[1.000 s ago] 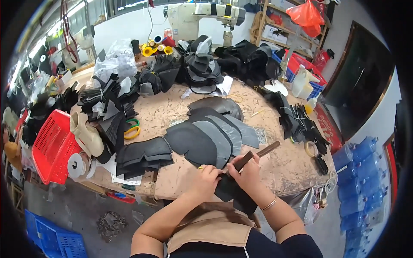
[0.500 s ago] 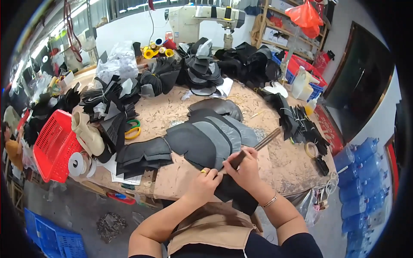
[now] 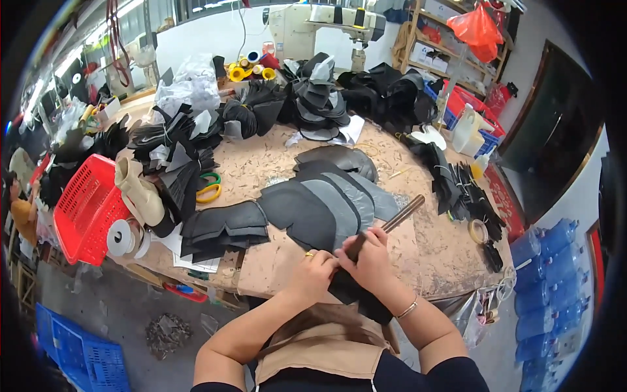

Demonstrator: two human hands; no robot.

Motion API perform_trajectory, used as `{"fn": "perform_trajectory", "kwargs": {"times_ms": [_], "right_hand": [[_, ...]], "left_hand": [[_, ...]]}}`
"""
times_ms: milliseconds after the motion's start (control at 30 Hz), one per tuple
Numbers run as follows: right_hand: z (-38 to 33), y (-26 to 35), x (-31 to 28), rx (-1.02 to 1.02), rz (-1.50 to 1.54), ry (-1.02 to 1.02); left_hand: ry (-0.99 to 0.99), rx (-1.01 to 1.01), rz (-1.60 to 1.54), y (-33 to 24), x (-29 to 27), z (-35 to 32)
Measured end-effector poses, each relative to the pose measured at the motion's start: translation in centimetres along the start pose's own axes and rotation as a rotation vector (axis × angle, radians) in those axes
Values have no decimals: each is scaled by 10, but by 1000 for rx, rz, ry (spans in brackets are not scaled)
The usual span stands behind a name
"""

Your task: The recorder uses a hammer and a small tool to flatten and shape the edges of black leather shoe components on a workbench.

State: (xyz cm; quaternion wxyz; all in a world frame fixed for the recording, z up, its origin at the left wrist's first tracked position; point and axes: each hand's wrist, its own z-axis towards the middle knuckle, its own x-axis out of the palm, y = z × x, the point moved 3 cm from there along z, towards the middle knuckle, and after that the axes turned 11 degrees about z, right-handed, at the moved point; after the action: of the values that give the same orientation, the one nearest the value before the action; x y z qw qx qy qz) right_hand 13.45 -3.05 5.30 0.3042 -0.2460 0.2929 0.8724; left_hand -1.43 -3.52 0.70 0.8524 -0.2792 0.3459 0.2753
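My right hand [image 3: 371, 261] is closed round a long, narrow brown tool [image 3: 403, 215]; its shaft points away to the upper right, and its exact kind is unclear. Beneath that hand a black sheet piece [image 3: 359, 297] hangs over the near table edge. My left hand [image 3: 315, 274], a ring on one finger, is pinched at the edge of this black piece, its fingertips close to the right hand. Just beyond both hands lie fanned-out black and grey cut pieces [image 3: 294, 212]. A stack of black pieces [image 3: 223, 230] sits to their left.
Yellow-and-green-handled scissors [image 3: 209, 191], a beige boot [image 3: 140, 189], a white spool [image 3: 121, 238] and a red basket [image 3: 88, 212] are at the left. Bundled black pieces [image 3: 320, 98] line the back, before a sewing machine [image 3: 326, 26]. A tape roll [image 3: 478, 230] lies right.
The view has shifted slightly, moving the table rightward in the picture. Both hands stay together at the black piece, and the brown tool remains in the right hand.
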Motion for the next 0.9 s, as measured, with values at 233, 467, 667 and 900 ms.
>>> {"fn": "perform_trajectory", "kwargs": {"times_ms": [233, 467, 667, 900], "right_hand": [[11, -5, -9, 79, 203, -11], [3, -8, 1, 138, 168, -76], [10, 9, -13, 52, 168, -134], [8, -5, 2, 185, 213, 22]], "left_hand": [[161, 24, 72, 1, -11, -7], [149, 63, 185, -7, -10, -11], [120, 25, 152, -3, -11, -10], [123, 27, 170, -2, -17, -14]]}}
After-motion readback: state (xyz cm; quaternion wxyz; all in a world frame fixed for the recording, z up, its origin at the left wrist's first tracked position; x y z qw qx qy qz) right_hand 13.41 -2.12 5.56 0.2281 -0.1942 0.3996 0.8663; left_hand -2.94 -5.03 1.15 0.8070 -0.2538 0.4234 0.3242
